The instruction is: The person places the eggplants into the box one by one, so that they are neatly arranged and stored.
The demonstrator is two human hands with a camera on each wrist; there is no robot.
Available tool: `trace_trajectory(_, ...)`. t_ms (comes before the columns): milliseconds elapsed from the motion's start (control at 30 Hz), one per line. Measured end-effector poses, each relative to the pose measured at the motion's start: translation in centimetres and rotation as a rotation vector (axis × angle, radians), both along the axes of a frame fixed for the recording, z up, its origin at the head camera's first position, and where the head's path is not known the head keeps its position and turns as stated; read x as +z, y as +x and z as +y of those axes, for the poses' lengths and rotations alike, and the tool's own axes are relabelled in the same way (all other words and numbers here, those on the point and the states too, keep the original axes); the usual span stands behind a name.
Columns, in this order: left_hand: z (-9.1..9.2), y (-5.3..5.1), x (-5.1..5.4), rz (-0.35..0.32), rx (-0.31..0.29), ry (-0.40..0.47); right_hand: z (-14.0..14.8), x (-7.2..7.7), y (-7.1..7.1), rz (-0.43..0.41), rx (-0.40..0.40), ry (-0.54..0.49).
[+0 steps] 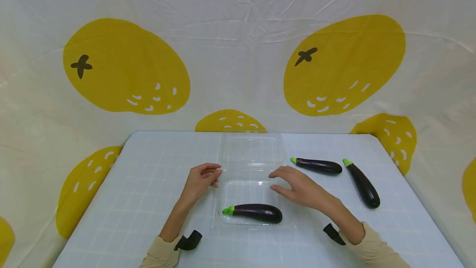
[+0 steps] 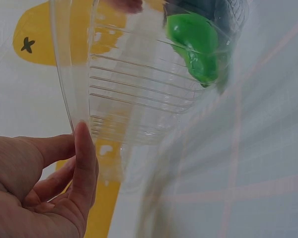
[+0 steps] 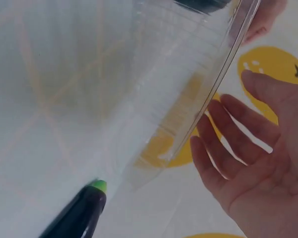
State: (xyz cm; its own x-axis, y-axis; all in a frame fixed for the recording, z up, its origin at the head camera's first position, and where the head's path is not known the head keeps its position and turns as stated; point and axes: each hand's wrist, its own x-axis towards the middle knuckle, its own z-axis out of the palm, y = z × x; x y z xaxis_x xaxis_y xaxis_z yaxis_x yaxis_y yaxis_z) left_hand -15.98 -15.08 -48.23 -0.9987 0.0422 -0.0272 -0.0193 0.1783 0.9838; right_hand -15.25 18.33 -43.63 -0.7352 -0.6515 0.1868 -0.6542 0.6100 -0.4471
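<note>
A clear plastic clamshell container [image 1: 243,192] lies on the table with its lid [image 1: 253,150] folded back, away from me. One eggplant [image 1: 257,213] rests inside along the near side, its green cap [image 2: 193,44] to the left. My left hand [image 1: 201,182] is at the container's left edge; in the left wrist view its thumb and a finger pinch the rim. Above the right part of the container hovers my right hand [image 1: 299,187], fingers spread and slightly bent. In the right wrist view that hand [image 3: 258,144] holds nothing, fingertips close to the rim.
Two more eggplants lie to the right of the container: one [image 1: 319,166] nearly crosswise beside the lid, the other [image 1: 363,185] slanting farther right. The table [image 1: 148,202] has a pale checked cover. Behind its far edge hangs a cloth [image 1: 238,61] with yellow fruit prints.
</note>
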Motion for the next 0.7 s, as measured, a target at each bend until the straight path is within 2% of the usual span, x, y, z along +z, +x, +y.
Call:
trace_trajectory(433,-0.1,0.0,0.0,-0.005,-0.003,0.007,2.5,0.4,-1.2,0.184,-0.106,-0.050)
trace_trajectory(700,-0.1,-0.1,-0.2,0.007,-0.007,0.008,4.2,0.1,-2.0,0.178,-0.202,-0.071)
